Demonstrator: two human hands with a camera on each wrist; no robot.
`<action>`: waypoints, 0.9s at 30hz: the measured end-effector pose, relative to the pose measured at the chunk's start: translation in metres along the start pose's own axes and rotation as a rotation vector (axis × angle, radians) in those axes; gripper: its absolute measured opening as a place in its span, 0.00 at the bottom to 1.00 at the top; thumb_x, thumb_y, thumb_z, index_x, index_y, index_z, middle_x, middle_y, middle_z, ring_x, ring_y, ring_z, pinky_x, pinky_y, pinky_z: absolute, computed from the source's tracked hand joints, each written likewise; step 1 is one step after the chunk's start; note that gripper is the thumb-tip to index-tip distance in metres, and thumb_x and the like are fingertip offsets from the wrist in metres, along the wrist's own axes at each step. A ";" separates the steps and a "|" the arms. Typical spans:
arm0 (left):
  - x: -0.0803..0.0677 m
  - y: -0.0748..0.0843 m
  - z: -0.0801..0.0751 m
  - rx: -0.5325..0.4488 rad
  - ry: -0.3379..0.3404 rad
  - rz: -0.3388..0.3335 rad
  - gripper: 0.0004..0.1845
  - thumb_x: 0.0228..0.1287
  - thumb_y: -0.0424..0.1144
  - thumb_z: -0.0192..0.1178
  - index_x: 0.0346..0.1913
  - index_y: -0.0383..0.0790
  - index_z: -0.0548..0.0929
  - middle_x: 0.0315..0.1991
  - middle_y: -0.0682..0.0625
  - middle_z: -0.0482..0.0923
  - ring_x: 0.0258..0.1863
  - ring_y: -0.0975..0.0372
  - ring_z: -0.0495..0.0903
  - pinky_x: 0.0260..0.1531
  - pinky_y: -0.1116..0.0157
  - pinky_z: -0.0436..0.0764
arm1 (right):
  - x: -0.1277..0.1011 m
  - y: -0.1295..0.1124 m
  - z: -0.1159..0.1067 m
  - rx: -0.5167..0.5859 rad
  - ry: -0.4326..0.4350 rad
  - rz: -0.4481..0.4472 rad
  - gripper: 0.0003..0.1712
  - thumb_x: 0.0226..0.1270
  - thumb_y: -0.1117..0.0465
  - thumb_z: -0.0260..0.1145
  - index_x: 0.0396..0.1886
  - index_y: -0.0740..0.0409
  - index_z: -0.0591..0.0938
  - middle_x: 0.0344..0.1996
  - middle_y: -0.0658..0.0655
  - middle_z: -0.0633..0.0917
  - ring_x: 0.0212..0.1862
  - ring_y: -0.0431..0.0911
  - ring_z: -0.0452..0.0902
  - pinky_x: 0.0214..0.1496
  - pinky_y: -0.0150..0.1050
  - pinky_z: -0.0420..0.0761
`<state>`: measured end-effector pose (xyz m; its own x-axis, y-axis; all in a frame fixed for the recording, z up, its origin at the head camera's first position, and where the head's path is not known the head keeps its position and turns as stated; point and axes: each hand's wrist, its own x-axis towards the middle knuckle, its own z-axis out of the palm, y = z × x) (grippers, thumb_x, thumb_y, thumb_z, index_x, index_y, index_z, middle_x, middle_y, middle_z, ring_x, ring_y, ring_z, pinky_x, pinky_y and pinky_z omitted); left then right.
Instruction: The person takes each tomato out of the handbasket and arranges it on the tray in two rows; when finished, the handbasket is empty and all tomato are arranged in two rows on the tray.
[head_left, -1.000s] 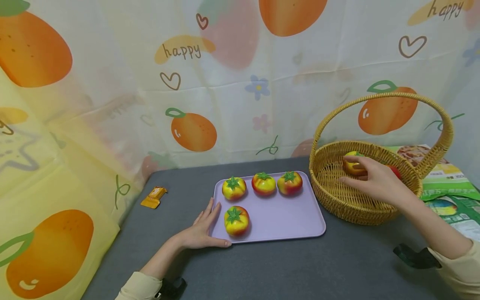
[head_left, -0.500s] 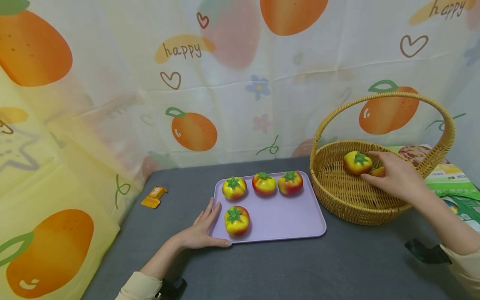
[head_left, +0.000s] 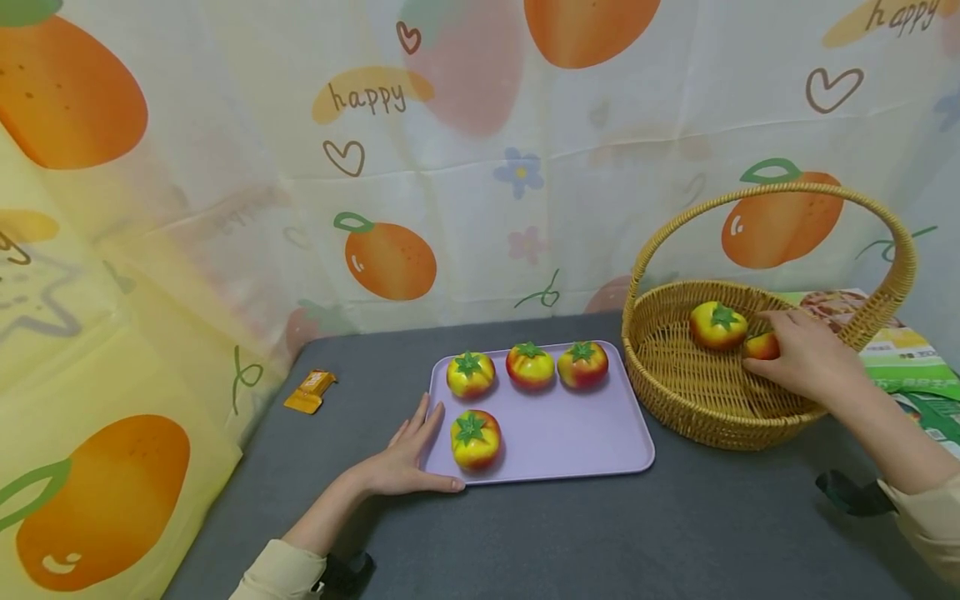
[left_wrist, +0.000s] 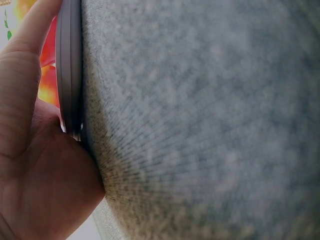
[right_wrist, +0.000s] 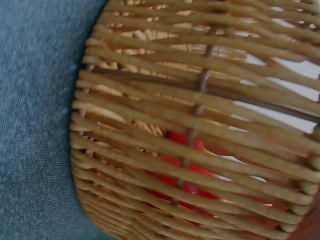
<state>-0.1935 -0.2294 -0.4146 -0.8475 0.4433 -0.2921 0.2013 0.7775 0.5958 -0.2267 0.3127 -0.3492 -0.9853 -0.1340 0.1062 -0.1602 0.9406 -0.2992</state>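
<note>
Left hand (head_left: pixel 401 462) lay flat on the grey table (head_left: pixel 600 533), fingers straight against the near-left corner of the lilac tray (head_left: pixel 570 442). Tray held four toy tomatoes: one near (head_left: pixel 475 438), three in a far row (head_left: pixel 530 365). Further right, right hand (head_left: pixel 806 357) reached into the wicker basket (head_left: pixel 690 408), fingers curled on a reddish tomato (head_left: pixel 761 346); another tomato (head_left: pixel 717 325) sat just beside it.

Backdrop cloth (head_left: pixel 480 167): printed oranges, hearts, flowers, word "happy"; hangs behind and along left side. Grey table mat (head_left: pixel 570 533) covers work surface. Small orange wrapper (head_left: pixel 309 392) lies on mat near left cloth, well apart from other items. Green printed packages (head_left: pixel 911 367) lie at far right.
</note>
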 end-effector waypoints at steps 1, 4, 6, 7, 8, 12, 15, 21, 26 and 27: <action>0.000 0.000 0.000 0.001 0.000 0.000 0.64 0.50 0.66 0.68 0.79 0.44 0.39 0.77 0.42 0.19 0.74 0.41 0.30 0.68 0.40 0.35 | 0.000 0.001 0.000 -0.007 -0.007 0.006 0.44 0.58 0.54 0.71 0.63 0.80 0.65 0.55 0.82 0.67 0.54 0.74 0.64 0.44 0.67 0.70; 0.000 0.000 0.000 -0.001 0.000 0.005 0.64 0.50 0.65 0.68 0.79 0.44 0.39 0.76 0.41 0.19 0.74 0.41 0.30 0.68 0.40 0.34 | 0.002 0.004 0.002 -0.032 -0.030 0.019 0.45 0.58 0.53 0.72 0.63 0.80 0.64 0.55 0.82 0.66 0.52 0.76 0.65 0.41 0.67 0.71; 0.000 0.001 -0.001 -0.003 -0.001 0.010 0.64 0.51 0.65 0.68 0.79 0.43 0.39 0.76 0.41 0.19 0.74 0.41 0.29 0.68 0.40 0.34 | 0.003 0.006 0.003 -0.047 -0.041 0.026 0.45 0.57 0.53 0.72 0.62 0.80 0.63 0.54 0.82 0.66 0.50 0.77 0.66 0.39 0.67 0.72; 0.000 0.001 -0.001 -0.005 -0.002 0.011 0.64 0.51 0.65 0.68 0.78 0.43 0.39 0.76 0.41 0.19 0.74 0.41 0.29 0.68 0.40 0.34 | 0.003 0.007 0.003 -0.050 -0.045 0.030 0.45 0.57 0.52 0.72 0.62 0.80 0.63 0.54 0.82 0.66 0.50 0.78 0.65 0.39 0.67 0.72; 0.000 0.001 -0.001 -0.006 -0.003 0.013 0.64 0.51 0.65 0.68 0.78 0.43 0.39 0.76 0.41 0.19 0.74 0.41 0.29 0.68 0.40 0.33 | 0.003 0.008 0.004 -0.051 -0.047 0.032 0.45 0.57 0.52 0.72 0.61 0.80 0.63 0.53 0.82 0.66 0.50 0.78 0.65 0.38 0.67 0.72; 0.000 0.000 0.000 -0.002 -0.002 0.018 0.64 0.51 0.65 0.68 0.78 0.43 0.39 0.76 0.41 0.19 0.75 0.42 0.29 0.68 0.41 0.33 | 0.004 0.012 0.005 -0.046 -0.048 0.041 0.45 0.56 0.52 0.73 0.60 0.80 0.64 0.51 0.81 0.67 0.48 0.77 0.65 0.35 0.66 0.72; 0.000 -0.001 0.000 -0.002 0.000 0.018 0.64 0.51 0.65 0.68 0.78 0.43 0.39 0.76 0.41 0.18 0.75 0.42 0.29 0.68 0.41 0.33 | 0.005 0.013 0.006 -0.044 -0.043 0.039 0.44 0.55 0.53 0.73 0.59 0.80 0.65 0.50 0.81 0.68 0.47 0.77 0.66 0.34 0.65 0.72; 0.000 0.000 0.000 -0.006 0.000 0.009 0.64 0.51 0.65 0.68 0.79 0.44 0.39 0.76 0.42 0.18 0.74 0.41 0.29 0.68 0.40 0.34 | 0.006 0.013 0.006 -0.053 -0.032 0.018 0.42 0.54 0.55 0.74 0.56 0.81 0.67 0.48 0.82 0.70 0.45 0.74 0.69 0.38 0.64 0.72; 0.000 0.000 0.000 -0.001 -0.001 0.010 0.63 0.51 0.65 0.68 0.79 0.44 0.39 0.76 0.42 0.18 0.74 0.42 0.28 0.68 0.40 0.34 | 0.007 0.014 0.008 -0.041 -0.025 0.004 0.42 0.54 0.56 0.74 0.56 0.83 0.67 0.48 0.84 0.71 0.46 0.75 0.68 0.42 0.65 0.71; 0.000 0.000 0.000 -0.001 -0.001 0.010 0.63 0.51 0.65 0.68 0.79 0.44 0.39 0.76 0.42 0.18 0.74 0.42 0.28 0.68 0.40 0.34 | 0.007 0.014 0.008 -0.035 -0.023 -0.001 0.42 0.54 0.56 0.74 0.57 0.83 0.66 0.49 0.84 0.71 0.47 0.75 0.68 0.44 0.66 0.71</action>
<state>-0.1933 -0.2301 -0.4145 -0.8448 0.4518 -0.2868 0.2095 0.7725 0.5995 -0.2358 0.3223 -0.3602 -0.9863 -0.1416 0.0846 -0.1593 0.9507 -0.2661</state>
